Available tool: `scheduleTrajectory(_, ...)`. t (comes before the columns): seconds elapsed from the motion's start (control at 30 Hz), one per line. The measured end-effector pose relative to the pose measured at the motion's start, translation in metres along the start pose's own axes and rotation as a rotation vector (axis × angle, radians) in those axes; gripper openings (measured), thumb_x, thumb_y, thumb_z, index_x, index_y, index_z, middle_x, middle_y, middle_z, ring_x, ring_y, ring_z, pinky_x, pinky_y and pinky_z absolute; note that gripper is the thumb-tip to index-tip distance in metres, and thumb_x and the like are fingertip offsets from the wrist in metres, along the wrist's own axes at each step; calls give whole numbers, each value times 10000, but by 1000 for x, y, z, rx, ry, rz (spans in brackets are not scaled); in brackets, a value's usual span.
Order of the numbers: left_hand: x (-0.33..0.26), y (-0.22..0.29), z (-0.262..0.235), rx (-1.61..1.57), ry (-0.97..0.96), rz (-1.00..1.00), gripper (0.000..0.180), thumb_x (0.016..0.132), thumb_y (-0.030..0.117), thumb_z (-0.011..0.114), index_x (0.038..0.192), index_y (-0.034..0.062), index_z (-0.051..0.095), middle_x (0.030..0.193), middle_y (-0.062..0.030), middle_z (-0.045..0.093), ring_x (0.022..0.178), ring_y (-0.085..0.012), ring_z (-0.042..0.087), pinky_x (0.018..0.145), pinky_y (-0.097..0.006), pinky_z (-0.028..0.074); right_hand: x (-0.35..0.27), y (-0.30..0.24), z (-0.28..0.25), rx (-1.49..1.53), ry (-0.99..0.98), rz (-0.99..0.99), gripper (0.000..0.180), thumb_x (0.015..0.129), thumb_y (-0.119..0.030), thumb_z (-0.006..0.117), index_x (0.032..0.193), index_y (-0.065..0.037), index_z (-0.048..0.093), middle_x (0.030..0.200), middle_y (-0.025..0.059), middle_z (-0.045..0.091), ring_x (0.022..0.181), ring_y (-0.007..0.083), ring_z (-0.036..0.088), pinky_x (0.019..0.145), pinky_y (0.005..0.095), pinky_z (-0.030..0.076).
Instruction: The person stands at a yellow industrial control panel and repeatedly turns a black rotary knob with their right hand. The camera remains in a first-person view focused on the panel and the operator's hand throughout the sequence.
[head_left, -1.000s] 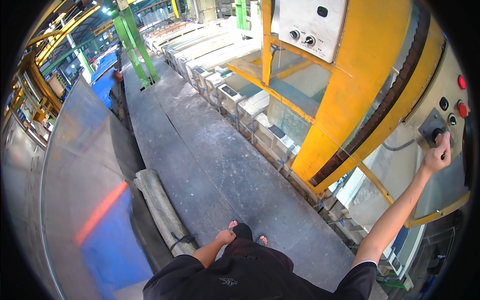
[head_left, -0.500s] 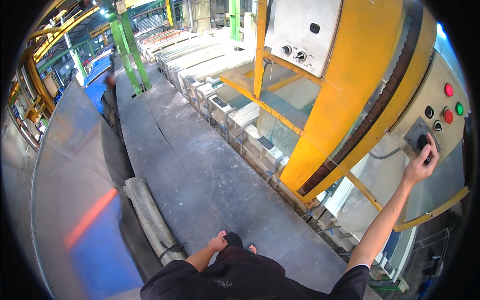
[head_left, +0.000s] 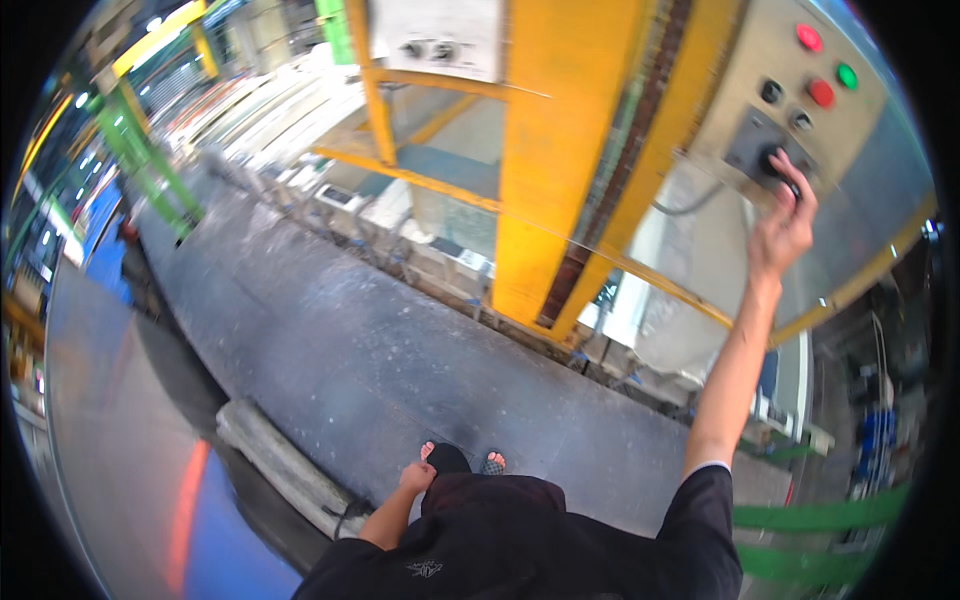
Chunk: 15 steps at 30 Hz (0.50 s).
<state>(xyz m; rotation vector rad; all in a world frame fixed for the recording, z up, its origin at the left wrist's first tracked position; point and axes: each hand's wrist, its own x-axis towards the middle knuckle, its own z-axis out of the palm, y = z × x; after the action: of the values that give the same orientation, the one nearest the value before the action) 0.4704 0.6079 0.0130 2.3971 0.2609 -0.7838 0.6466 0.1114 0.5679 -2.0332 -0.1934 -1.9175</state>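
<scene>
My right hand [head_left: 782,218] is raised to a beige control panel [head_left: 735,90] at the upper right, its fingers closed around a black knob [head_left: 772,160] on a dark plate. Above the knob sit red buttons [head_left: 820,92], a green button [head_left: 847,75] and small black ones. My left hand [head_left: 417,477] hangs low by my hip, fingers loosely curled, holding nothing. My bare feet show on the grey floor just beyond it.
A thick yellow steel column [head_left: 545,160] stands left of the panel, with yellow rails running back. A row of pale moulds or blocks [head_left: 350,200] lines the walkway [head_left: 330,330]. A grey roll [head_left: 280,465] lies on the floor at my left beside a large sheet [head_left: 110,440]. Green posts [head_left: 140,150] stand far left.
The view has swung toward the panel, which is now larger and higher in the picture. My right hand stays on the black knob; my left hand remains down by my hip.
</scene>
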Motion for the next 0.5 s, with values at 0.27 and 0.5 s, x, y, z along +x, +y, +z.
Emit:
scheduleTrajectory(0.27,16,-23,11,-25,-44,-23,274,731,329,588,896,127,671,862,-118,656,857,-275,623,767,-371,480,5,20,0,2,91,-44,172,899,-187,506,991,-46,539,897,73,655,809,182,629,725,279,482)
scheduleTrajectory(0.5,19,-23,8,10,-68,-30,273,738,318,614,903,108,666,857,-99,663,846,-242,631,760,-349,483,2,3,-4,95,41,-113,218,926,-180,443,1050,-8,497,975,100,637,885,183,607,782,262,459)
